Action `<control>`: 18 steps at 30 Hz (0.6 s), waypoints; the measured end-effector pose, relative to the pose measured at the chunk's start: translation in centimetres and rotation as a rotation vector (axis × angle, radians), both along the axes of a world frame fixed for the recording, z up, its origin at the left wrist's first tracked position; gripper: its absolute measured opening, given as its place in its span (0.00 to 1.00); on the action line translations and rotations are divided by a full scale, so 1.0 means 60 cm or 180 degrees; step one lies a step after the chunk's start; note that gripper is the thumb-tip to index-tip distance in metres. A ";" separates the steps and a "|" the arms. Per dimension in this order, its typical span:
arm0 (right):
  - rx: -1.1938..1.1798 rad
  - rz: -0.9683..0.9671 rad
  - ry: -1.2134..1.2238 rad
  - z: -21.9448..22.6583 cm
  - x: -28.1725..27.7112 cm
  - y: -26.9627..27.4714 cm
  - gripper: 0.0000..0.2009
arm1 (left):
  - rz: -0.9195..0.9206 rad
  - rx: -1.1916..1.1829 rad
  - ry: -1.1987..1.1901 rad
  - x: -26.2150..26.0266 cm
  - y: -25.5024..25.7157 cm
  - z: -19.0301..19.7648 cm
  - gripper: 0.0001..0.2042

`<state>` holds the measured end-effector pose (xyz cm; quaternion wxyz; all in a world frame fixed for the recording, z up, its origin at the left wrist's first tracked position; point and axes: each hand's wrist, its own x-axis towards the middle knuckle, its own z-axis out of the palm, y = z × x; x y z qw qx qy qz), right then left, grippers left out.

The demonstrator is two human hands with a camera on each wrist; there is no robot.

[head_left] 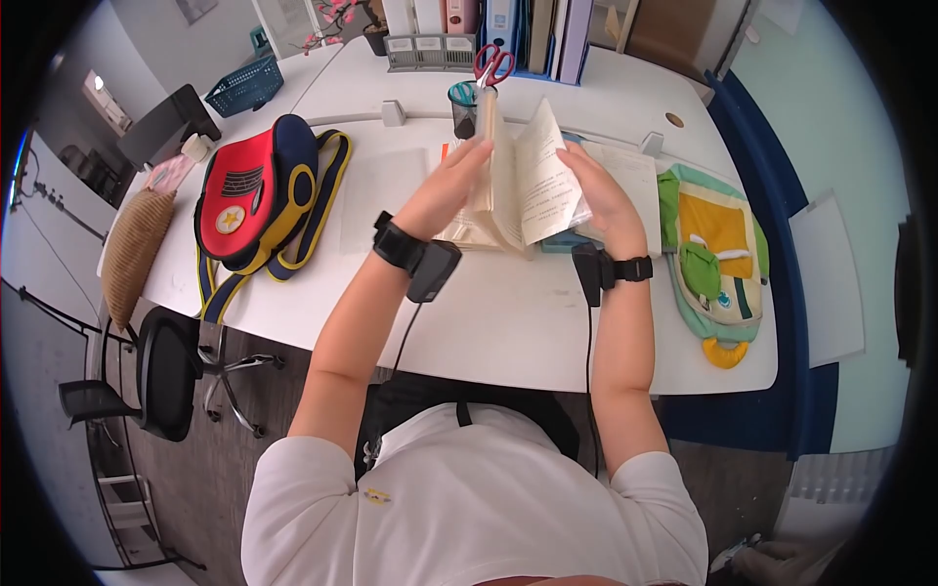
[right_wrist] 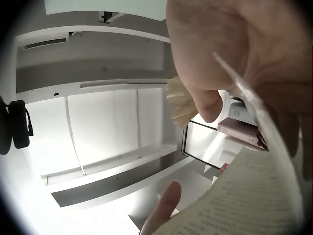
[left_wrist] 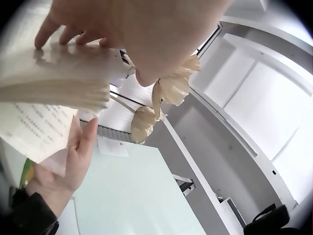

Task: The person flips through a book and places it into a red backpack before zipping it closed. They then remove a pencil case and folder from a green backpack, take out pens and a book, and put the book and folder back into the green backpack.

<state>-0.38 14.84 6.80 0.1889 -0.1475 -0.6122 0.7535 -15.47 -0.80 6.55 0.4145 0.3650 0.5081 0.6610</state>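
A book [head_left: 503, 200] with yellowed pages stands upright and partly spread above the desk, between the two hands. My left hand [head_left: 447, 190] lies along its left cover; the left wrist view shows the fingers fairly straight on the glossy surface, thumb apart. My right hand [head_left: 608, 200] touches the right side, where a loose-standing printed leaf [head_left: 547, 181] fans away from the thicker page block. In the right wrist view the leaf's edge runs across the palm, with fingers behind it. More papers and books [head_left: 625, 181] lie flat under and beside the right hand.
A red and navy backpack [head_left: 239, 195] lies at left beside a translucent sheet [head_left: 381, 200]. At right is a green and yellow bag [head_left: 718, 254]. Behind the book stand a pen holder [head_left: 463, 119] with red-handled scissors [head_left: 493, 64] and binders [head_left: 500, 34]. A blue basket [head_left: 244, 86] sits back left.
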 end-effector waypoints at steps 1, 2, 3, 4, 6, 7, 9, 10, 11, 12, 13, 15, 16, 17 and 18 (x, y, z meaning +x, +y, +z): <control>-0.0027 0.0002 0.0052 0.002 0.000 -0.001 0.22 | -0.0186 0.0138 -0.0026 0.009 0.008 -0.001 0.26; -0.0159 0.0092 0.0051 0.002 0.001 0.001 0.22 | -0.0372 0.0277 -0.0052 0.019 0.014 -0.001 0.28; -0.0289 0.0183 0.0048 0.002 0.002 0.004 0.23 | -0.0558 0.0416 -0.0079 0.032 0.015 0.007 0.29; -0.0419 0.0274 0.0045 0.003 0.004 0.007 0.24 | -0.0691 0.0349 0.0131 0.044 0.015 0.016 0.34; -0.0267 0.0162 -0.0101 0.009 0.009 0.007 0.25 | -0.0751 0.0328 0.0492 0.058 0.025 0.003 0.35; -0.0193 0.0106 -0.0173 0.012 0.012 0.005 0.26 | -0.0780 0.0314 0.0672 0.064 0.030 -0.007 0.35; 0.0115 -0.0232 -0.0376 0.017 0.021 0.009 0.27 | -0.1010 0.0155 0.0966 0.074 0.036 -0.019 0.34; 0.0271 -0.0402 -0.0480 0.018 0.026 0.014 0.27 | -0.1104 0.0070 0.1132 0.080 0.037 -0.021 0.34; 0.0401 -0.0386 -0.0521 0.016 0.034 0.021 0.26 | -0.1199 -0.0016 0.1298 0.086 0.041 -0.021 0.33; 0.0533 -0.0369 -0.0561 0.011 0.043 0.031 0.25 | -0.1013 0.0014 0.1427 0.083 0.055 -0.056 0.32; 0.0667 -0.0352 -0.0601 0.006 0.052 0.043 0.25 | -0.1017 -0.0122 0.1500 0.084 0.054 -0.055 0.32; 0.0972 -0.0367 -0.0727 -0.026 0.066 0.087 0.24 | -0.1027 -0.0401 0.1646 0.087 0.047 -0.054 0.31; 0.1122 -0.0373 -0.0789 -0.030 0.068 0.093 0.24 | -0.0913 -0.0420 0.1609 0.082 0.048 -0.057 0.31; 0.1097 -0.0412 -0.0724 -0.034 0.070 0.098 0.25 | -0.0798 -0.0439 0.1572 0.074 0.051 -0.064 0.32; 0.1069 -0.0449 -0.0659 -0.028 0.071 0.091 0.26 | -0.0684 -0.0462 0.1535 0.069 0.052 -0.068 0.32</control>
